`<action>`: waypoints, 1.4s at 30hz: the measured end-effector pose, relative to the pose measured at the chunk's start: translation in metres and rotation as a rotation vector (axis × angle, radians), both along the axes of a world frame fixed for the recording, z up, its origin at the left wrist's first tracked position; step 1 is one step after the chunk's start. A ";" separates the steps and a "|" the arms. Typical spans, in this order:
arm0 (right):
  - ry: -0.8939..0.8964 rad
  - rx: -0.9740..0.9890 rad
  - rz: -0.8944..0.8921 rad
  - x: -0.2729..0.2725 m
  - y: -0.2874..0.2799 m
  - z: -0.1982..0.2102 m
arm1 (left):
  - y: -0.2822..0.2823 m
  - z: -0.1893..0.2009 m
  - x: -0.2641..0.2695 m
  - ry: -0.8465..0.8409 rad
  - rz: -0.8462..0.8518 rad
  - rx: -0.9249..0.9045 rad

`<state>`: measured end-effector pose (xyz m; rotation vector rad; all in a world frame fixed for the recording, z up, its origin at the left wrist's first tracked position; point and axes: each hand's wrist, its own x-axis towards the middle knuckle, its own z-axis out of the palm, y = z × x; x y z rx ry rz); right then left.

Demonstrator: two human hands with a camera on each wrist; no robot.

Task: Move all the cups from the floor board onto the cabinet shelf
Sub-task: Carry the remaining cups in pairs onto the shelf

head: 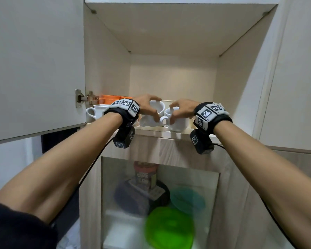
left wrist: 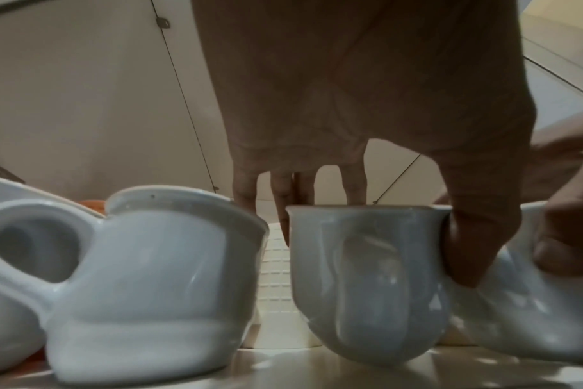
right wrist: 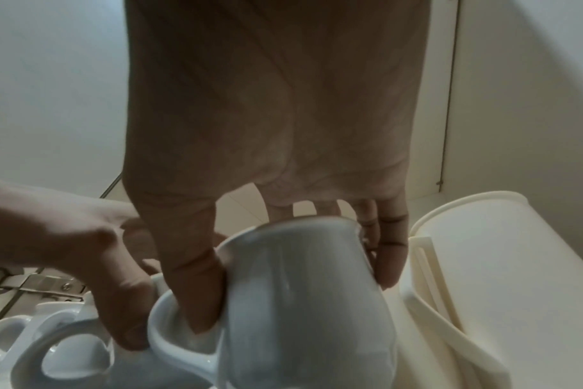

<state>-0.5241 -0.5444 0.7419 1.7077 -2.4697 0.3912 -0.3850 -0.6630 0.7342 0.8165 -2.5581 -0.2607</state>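
Both hands reach into the cabinet shelf [head: 185, 135], and each holds a white cup. My left hand [head: 155, 109] grips the rim of one white cup [head: 158, 108] from above, thumb on its near side. In the left wrist view this cup [left wrist: 366, 276] is tilted, its base at the shelf surface, held by my left hand [left wrist: 373, 237]. My right hand [head: 172, 113] grips a second cup [head: 179, 124] at the shelf's front edge. In the right wrist view my right hand [right wrist: 296, 289] holds that cup [right wrist: 310, 302], the thumb [right wrist: 197, 289] inside the handle.
More white cups [head: 95, 112] stand at the shelf's left; one [left wrist: 150, 276] is just left of my left hand. An orange item [head: 111, 98] lies behind them. A cream plastic container [right wrist: 483, 263] stands right of the right cup. The open door [head: 34, 69] hangs left. Green plates [head: 169, 229] sit below.
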 end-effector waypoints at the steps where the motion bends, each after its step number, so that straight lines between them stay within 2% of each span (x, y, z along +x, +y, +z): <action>1: -0.001 -0.003 -0.007 -0.001 -0.002 0.000 | -0.002 0.000 -0.001 -0.007 -0.007 0.003; 8: -0.104 0.000 -0.024 -0.009 -0.011 -0.003 | -0.021 -0.001 -0.006 -0.059 -0.032 0.051; 13: -0.070 0.029 -0.047 -0.006 -0.015 -0.008 | -0.028 -0.008 -0.009 -0.069 0.014 0.039; 17: -0.071 0.030 -0.011 -0.005 -0.017 -0.008 | -0.029 -0.007 -0.009 -0.146 0.043 0.031; 23: -0.084 0.025 0.030 -0.002 -0.013 -0.008 | -0.032 0.001 -0.003 -0.201 0.009 0.045; 32: -0.076 0.035 0.075 0.000 -0.010 -0.006 | -0.046 0.004 0.014 -0.069 0.072 0.017; 37: 0.058 0.071 0.021 0.003 -0.017 -0.007 | -0.041 0.001 0.017 -0.048 0.125 -0.043; 42: 0.134 0.063 -0.024 0.006 -0.023 -0.011 | -0.039 -0.009 0.026 -0.024 0.164 -0.192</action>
